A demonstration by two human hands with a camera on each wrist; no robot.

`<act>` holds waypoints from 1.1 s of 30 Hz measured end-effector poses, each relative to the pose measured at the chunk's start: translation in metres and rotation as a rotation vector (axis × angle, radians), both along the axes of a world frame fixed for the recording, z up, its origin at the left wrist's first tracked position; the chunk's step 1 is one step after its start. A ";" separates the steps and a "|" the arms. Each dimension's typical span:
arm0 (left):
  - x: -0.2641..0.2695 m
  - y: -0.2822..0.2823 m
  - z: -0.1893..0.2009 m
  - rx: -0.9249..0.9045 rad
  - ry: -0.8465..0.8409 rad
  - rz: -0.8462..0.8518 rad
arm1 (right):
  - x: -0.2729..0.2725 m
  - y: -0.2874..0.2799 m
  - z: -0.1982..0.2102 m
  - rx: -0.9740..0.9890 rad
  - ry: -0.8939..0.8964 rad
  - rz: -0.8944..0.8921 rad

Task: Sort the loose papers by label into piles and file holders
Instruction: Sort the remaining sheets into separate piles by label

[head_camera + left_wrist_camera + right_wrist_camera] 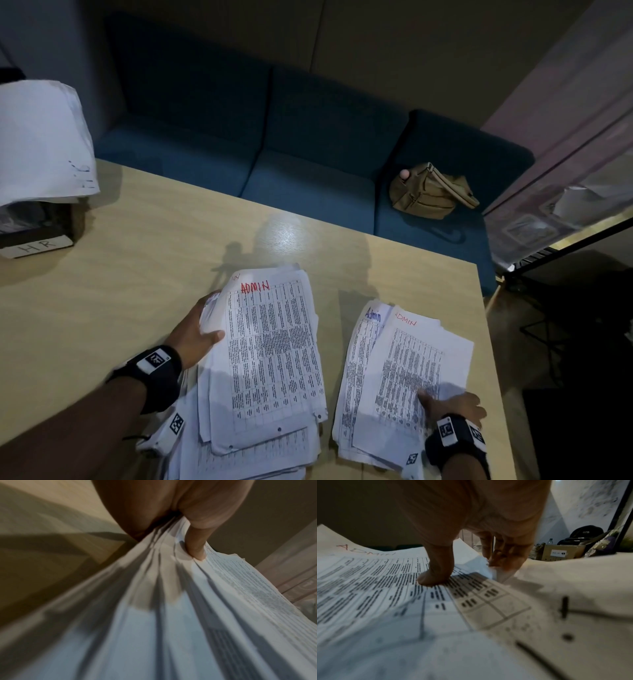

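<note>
A thick stack of printed papers (270, 359) lies at the table's near middle, its top sheet marked ADMIN in red. My left hand (198, 332) grips the stack's left edge; the left wrist view shows the thumb (195, 545) on top of the fanned stack (171, 615). To the right lies a smaller pile (356, 377) with a blue "Admin" sheet showing. On it rests a red ADMIN sheet (404, 359), which my right hand (452, 404) pinches at its lower right. The thumb (435, 577) presses on this sheet (376, 588) and the fingers (503, 555) curl under its edge.
A black file holder (37, 226) labelled HR stands at the table's far left, with white papers (41, 140) flopping over its top. The wooden table (137, 240) ends just right of the smaller pile. Behind it is a blue sofa (308, 137) with a tan bag (428, 192).
</note>
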State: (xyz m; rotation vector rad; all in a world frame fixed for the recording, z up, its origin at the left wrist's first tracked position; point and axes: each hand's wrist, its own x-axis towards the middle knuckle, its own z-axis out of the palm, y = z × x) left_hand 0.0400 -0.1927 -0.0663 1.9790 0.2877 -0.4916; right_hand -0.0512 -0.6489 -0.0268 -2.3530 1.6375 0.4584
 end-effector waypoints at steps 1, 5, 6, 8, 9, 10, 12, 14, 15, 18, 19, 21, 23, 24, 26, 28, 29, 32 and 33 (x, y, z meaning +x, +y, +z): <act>0.000 0.000 0.000 -0.003 -0.002 0.002 | 0.000 0.000 -0.001 -0.019 -0.025 0.008; 0.001 -0.001 0.001 -0.006 -0.001 0.007 | 0.002 0.004 -0.002 -0.060 -0.072 0.076; 0.001 -0.001 0.001 -0.014 0.001 0.009 | 0.005 0.004 -0.001 -0.027 -0.081 0.065; 0.000 0.000 0.001 -0.021 0.011 0.018 | 0.009 0.003 -0.003 0.078 -0.164 0.049; 0.000 0.000 0.001 -0.023 0.018 0.026 | 0.011 0.005 0.000 0.124 -0.203 0.067; -0.001 0.000 0.002 -0.029 0.025 0.032 | 0.012 0.005 0.003 0.147 -0.229 0.107; -0.001 -0.002 0.004 -0.041 0.030 0.038 | 0.017 0.005 0.017 0.142 -0.295 0.195; -0.001 -0.002 0.004 -0.037 0.037 0.042 | 0.027 0.002 0.041 0.127 -0.406 0.260; -0.001 -0.002 0.005 -0.033 0.038 0.042 | 0.032 0.000 0.055 0.123 -0.472 0.302; 0.001 -0.002 0.004 -0.033 0.045 0.046 | 0.045 -0.013 0.100 0.087 -0.734 0.394; 0.001 -0.002 0.004 -0.035 0.046 0.046 | 0.049 -0.020 0.110 0.055 -0.833 0.378; 0.000 -0.003 0.007 -0.050 0.043 0.050 | 0.056 -0.032 0.120 0.080 -1.035 0.299; -0.001 -0.004 0.009 -0.065 0.038 0.040 | 0.062 -0.031 0.122 0.118 -1.105 0.279; -0.001 -0.005 0.011 -0.056 0.037 0.025 | 0.064 -0.025 0.120 0.146 -1.083 0.279; -0.002 -0.006 0.013 -0.042 0.036 -0.007 | 0.067 -0.006 0.103 0.204 -0.970 0.337; -0.005 -0.006 0.017 -0.063 0.005 -0.043 | 0.067 0.031 0.079 0.255 -0.814 0.462; -0.006 -0.006 0.016 -0.081 -0.007 -0.051 | 0.066 0.052 0.065 0.316 -0.750 0.507; -0.011 -0.008 0.014 -0.122 -0.023 0.005 | 0.060 0.110 0.026 0.523 -0.626 0.562; -0.013 -0.009 0.014 -0.121 -0.034 0.043 | 0.057 0.126 0.015 0.568 -0.585 0.560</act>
